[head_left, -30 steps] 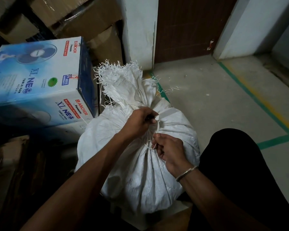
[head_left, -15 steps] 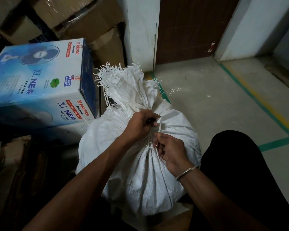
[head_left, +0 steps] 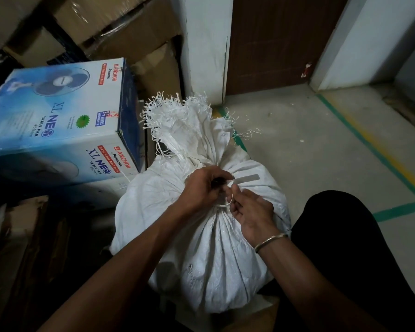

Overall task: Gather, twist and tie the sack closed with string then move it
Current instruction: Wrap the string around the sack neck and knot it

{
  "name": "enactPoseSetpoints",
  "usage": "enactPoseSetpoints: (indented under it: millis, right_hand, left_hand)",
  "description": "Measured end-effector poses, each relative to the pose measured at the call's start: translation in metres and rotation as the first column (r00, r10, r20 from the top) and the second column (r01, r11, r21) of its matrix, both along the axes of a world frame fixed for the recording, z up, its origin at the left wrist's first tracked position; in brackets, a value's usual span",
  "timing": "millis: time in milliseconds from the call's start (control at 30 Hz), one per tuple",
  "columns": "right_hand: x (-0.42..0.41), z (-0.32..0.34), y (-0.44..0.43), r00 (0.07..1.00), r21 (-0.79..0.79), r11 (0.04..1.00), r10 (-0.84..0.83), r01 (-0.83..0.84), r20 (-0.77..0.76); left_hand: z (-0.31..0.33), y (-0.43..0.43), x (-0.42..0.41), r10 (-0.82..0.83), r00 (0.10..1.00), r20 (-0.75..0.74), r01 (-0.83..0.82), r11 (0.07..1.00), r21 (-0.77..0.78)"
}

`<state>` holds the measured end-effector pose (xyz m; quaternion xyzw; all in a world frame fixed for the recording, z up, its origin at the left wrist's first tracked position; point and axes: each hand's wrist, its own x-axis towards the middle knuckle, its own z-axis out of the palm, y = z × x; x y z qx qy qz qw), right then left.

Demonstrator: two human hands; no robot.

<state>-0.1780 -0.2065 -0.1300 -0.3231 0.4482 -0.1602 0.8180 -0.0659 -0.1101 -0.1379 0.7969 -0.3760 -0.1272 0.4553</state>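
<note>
Head view, one scene, items as follows. Sack: white woven, full and rounded, standing upright on the floor directly in front of the person, its mouth gathered into a neck with a frayed, fringed top fanning up above it. String: pale, looped at the neck of the sack, a small curve of it showing between the two hands. Left hand: closed in a fist at the neck of the sack, fingers curled around the gathered cloth and string; a small dark item shows inside the grip, too hidden to identify. Right hand: fingertips pinching the string just beside the left hand, palm resting on the sack's shoulder; a metal bangle on the wrist. Fan box: blue and white, printed "ANCHOR" and "XL NEO", lying tilted to the left of the sack and close to it. Cardboard cartons: brown, stacked behind the fan box. Door: dark brown, beyond the sack. Floor: grey concrete, marked with green and yellow lines to the right.
</note>
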Motion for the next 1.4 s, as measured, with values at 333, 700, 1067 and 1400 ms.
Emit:
enactPoseSetpoints:
  millis: [333,700,1067,1400]
  right_hand:
    - [0.001,-0.003,-0.024,0.984,-0.092,0.980,0.179,-0.178,0.002]
    - [0.028,-0.004,-0.075,0.795,-0.051,0.793,0.605,-0.607,-0.045]
    - [0.050,0.016,-0.113,0.824,-0.273,0.778,0.539,-0.566,-0.173]
    - [0.065,-0.002,-0.096,0.949,-0.375,0.874,0.266,-0.311,-0.167]
  left_hand:
    - [0.004,0.007,-0.007,-0.071,0.997,0.024,0.072,0.996,-0.046]
    - [0.007,0.011,-0.004,-0.032,0.999,-0.007,0.032,0.998,-0.054]
    - [0.007,0.011,-0.011,-0.174,0.947,0.269,0.162,0.985,0.066]
    - [0.005,0.010,-0.005,-0.232,0.848,0.476,0.156,0.969,0.194]
